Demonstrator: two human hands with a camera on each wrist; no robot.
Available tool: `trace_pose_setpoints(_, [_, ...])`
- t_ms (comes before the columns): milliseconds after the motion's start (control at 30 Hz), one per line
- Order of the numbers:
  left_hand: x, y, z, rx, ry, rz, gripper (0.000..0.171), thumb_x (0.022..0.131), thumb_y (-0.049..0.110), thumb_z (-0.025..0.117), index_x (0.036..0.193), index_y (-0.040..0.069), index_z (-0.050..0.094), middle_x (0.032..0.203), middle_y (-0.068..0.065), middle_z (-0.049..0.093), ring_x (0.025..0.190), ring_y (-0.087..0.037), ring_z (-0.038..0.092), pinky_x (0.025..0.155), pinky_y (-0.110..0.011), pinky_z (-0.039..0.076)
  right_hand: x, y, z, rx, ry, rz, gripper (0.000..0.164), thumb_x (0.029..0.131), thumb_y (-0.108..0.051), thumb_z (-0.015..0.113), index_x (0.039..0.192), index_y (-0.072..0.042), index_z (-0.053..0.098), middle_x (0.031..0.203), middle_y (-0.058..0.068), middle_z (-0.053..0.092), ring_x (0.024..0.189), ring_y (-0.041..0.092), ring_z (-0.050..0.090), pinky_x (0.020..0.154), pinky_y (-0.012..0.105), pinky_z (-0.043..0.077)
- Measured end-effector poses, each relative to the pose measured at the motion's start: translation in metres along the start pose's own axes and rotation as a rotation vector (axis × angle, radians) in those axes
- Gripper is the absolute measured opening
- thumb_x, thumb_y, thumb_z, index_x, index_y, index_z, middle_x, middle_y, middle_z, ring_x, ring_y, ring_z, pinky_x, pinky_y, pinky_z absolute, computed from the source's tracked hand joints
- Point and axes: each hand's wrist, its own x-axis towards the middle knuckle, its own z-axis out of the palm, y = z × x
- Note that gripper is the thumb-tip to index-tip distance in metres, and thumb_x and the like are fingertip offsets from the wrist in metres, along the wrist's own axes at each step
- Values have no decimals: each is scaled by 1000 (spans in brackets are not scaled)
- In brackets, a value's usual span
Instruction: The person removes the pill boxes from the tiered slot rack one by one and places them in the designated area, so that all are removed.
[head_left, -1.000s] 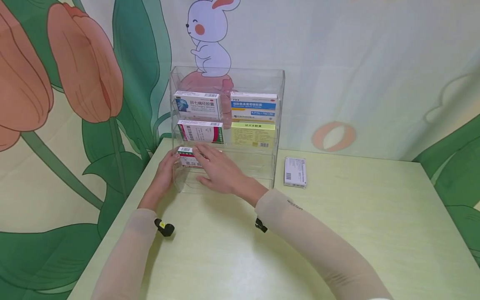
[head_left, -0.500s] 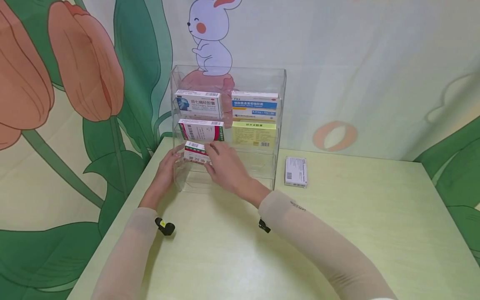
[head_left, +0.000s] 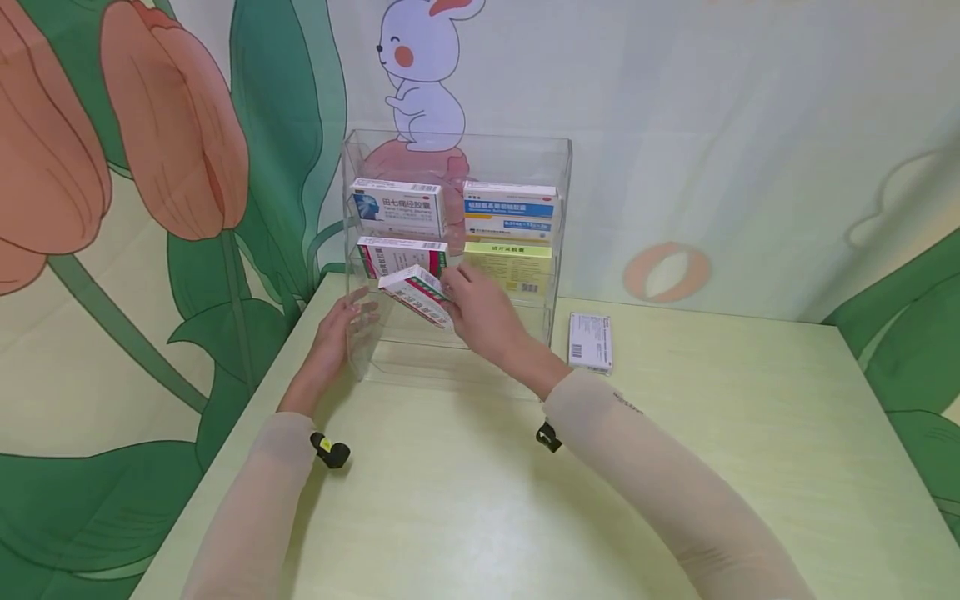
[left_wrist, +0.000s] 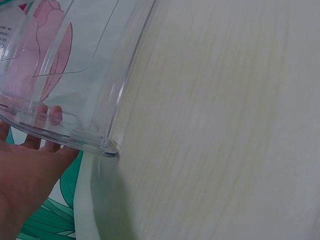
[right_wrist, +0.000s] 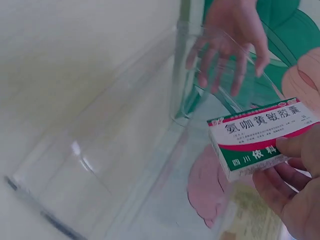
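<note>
A white, red and green medicine box [head_left: 415, 296] is pinched at one end by the right hand [head_left: 486, 312] and held tilted before the clear rack [head_left: 420, 354], left of centre. With its far end unsupported, it could be swivelled in the grip or dropped onto the surface [head_left: 427, 475]. Its raised edge is held near the magenta-and-white box [head_left: 396, 253] behind, which could be knocked askew; the yellow box [head_left: 513, 271] could be brushed by the same hand. The left hand [head_left: 330, 337] is spread loosely at the rack's left wall — firmness of contact cannot be told — so the rack could be shifted by a bump.
</note>
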Motion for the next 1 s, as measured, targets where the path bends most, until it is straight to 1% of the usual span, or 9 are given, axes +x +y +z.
trace_pose_setpoints(100, [-1,1,1,12,1,-9,56,116,40,35,167,18,31,165,-22,38,151,-36,40,125,-56,29,-5,8,-18,65,17,4,22,100,-8,74,119,-5,63,113,8,65,99,23,62,86,34,56])
trace_pose_setpoints(200, [-1,1,2,27,-2,-21,55,115,42,35,167,21,32,166,-20,38,151,-34,40,125,-56,27,-13,18,-38,171,15,42,25,100,-8,74,123,-6,63,115,8,65,101,22,66,86,32,60])
trace_pose_setpoints(367, [-1,1,2,42,-4,-21,55,115,41,35,166,22,32,166,-17,40,151,-33,40,126,-57,25,-32,39,-72,313,45,89,29,98,-7,75,125,-6,63,113,7,69,101,21,67,85,36,63])
trace_pose_setpoints(433, [-1,1,2,33,-1,-18,55,115,40,35,166,20,32,165,-16,41,151,-34,40,126,-57,26,-40,51,-84,340,62,109,28,98,-8,76,123,-7,64,111,6,71,99,20,67,84,37,63])
trace_pose_setpoints(567, [-1,1,2,3,-2,-26,54,115,38,36,166,20,31,166,-17,40,152,-34,39,126,-56,26,-57,76,-104,390,83,191,27,98,-13,78,122,-9,66,110,3,73,101,18,67,87,42,63])
trace_pose_setpoints(700, [-2,1,2,1,-8,-32,56,115,40,35,167,21,31,166,-16,40,153,-34,38,126,-56,26,-75,101,-121,429,124,280,31,101,-19,75,129,-9,67,117,5,72,108,20,67,94,46,60])
trace_pose_setpoints(800, [-2,1,2,13,-11,-29,56,115,43,35,167,22,30,166,-14,40,153,-33,38,126,-56,25,-87,122,-131,471,164,332,36,103,-25,72,135,-8,66,123,6,71,113,19,67,96,38,59])
trace_pose_setpoints(933, [-2,2,2,19,-13,-27,56,115,42,34,167,22,30,167,-14,40,153,-33,37,126,-57,24,-102,149,-136,537,221,388,41,104,-30,70,139,-9,65,129,7,69,115,19,66,91,23,58])
trace_pose_setpoints(1000, [-2,2,2,27,-12,-28,57,115,42,34,168,21,29,167,-14,39,153,-34,37,126,-58,24,-109,162,-135,564,246,409,41,104,-29,69,139,-8,65,131,9,66,115,21,66,89,21,58])
